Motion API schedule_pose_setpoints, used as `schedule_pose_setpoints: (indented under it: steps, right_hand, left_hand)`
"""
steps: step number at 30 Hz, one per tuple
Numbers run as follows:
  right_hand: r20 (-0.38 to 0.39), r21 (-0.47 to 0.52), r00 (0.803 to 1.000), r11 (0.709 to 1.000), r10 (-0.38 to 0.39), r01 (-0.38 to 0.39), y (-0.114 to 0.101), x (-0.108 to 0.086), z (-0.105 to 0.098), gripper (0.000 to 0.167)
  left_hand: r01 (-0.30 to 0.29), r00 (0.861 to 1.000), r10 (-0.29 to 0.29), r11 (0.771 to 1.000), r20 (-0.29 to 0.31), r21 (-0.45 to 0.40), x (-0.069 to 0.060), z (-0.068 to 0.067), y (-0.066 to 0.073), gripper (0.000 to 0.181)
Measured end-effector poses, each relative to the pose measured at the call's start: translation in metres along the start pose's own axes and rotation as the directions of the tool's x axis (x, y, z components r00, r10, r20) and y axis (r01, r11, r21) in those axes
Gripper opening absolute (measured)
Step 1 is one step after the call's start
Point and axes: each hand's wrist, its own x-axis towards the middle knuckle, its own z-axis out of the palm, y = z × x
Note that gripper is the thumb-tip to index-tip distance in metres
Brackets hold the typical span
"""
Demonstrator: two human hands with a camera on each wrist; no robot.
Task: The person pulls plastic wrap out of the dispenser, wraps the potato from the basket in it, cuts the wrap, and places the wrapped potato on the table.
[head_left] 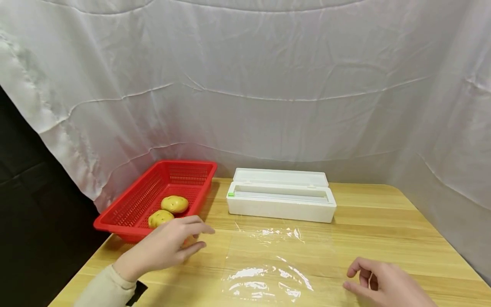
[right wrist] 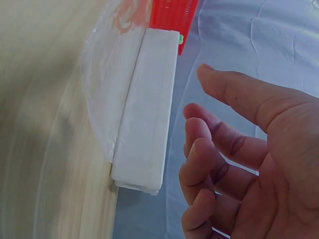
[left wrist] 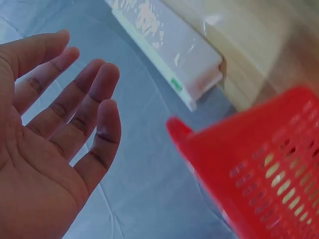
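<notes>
In the head view, clear film (head_left: 280, 256) ran from the white box (head_left: 281, 209) toward the person; the box's long axis lay left to right, the table (head_left: 383, 217) giving room rightward to its edge; the left hand (head_left: 168, 243), relaxed and holding nothing, hung by the red basket (head_left: 119, 229). In the left wrist view, the box slanted past the basket; in the right, the right hand (right wrist: 276, 167) curled loosely, empty.

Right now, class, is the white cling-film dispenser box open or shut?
Open: the head view shows the lid folded back behind the dispenser box, exposing its interior.
</notes>
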Motion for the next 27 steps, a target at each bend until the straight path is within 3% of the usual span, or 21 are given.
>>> schedule_pose_setpoints:
  steps: [5,9,14,17,23,27]
  right_hand:
    - [-0.014,0.005,1.000,1.000,0.027,-0.027,0.000,0.001,-0.004,0.014]
    - [-0.052,0.002,0.998,0.999,0.035,-0.035,0.000,0.002,-0.005,0.014]
    - [-0.067,0.037,0.997,0.999,0.040,-0.038,0.002,0.002,-0.006,0.012]
    - [-0.074,0.083,0.997,0.996,0.021,-0.015,0.007,0.002,-0.007,0.011]
    - [-0.157,0.139,0.987,0.989,-0.033,0.055,0.014,0.001,-0.004,0.013]
    - [-0.195,0.187,0.980,0.979,-0.041,0.079,0.018,0.001,-0.004,0.016]
  left_hand:
    - [0.077,0.997,-0.077,0.997,0.005,-0.004,0.006,-0.013,-0.012,0.033]
    - [0.103,0.995,-0.103,0.994,-0.004,0.027,0.009,-0.021,-0.022,0.035]
    - [0.134,0.991,-0.134,0.990,0.007,-0.030,0.013,-0.030,-0.036,0.036]
    - [0.153,0.988,-0.153,0.986,0.017,-0.062,0.016,-0.033,-0.045,0.035]
    - [0.150,0.989,-0.150,0.987,0.012,-0.058,0.022,-0.039,-0.064,0.035]
    - [0.207,0.978,-0.204,0.976,0.053,-0.067,0.027,-0.045,-0.077,0.034]
